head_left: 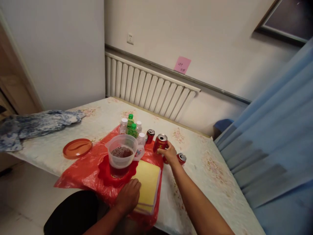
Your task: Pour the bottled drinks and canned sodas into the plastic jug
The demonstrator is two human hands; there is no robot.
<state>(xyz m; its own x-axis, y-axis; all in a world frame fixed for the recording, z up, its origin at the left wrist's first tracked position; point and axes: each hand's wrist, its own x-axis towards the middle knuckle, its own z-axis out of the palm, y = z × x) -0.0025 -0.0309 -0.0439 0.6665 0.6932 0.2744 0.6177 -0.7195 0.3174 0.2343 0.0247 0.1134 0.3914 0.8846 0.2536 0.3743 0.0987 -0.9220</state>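
Note:
My right hand (168, 153) is closed around a red drink can (160, 142) with an opened top, standing on the table. My left hand (129, 195) rests on the near corner of a yellow book (148, 181), fingers curled down over its edge. Just left of the book a clear plastic pitcher (123, 154) holds dark fizzy liquid and stands on a red mat (111, 174) over a red plastic bag (83, 169). A second red can (150, 135) stands behind, and a third (181, 158) sits just right of my right hand.
Several small bottles, two with green caps (132, 125), cluster behind the pitcher. An orange lid (77, 148) lies at left on the floral tablecloth (210, 169). Blue patterned cloth (31, 125) covers the table's far left. A radiator (149, 86) lines the wall; blue curtain (276, 147) hangs at right.

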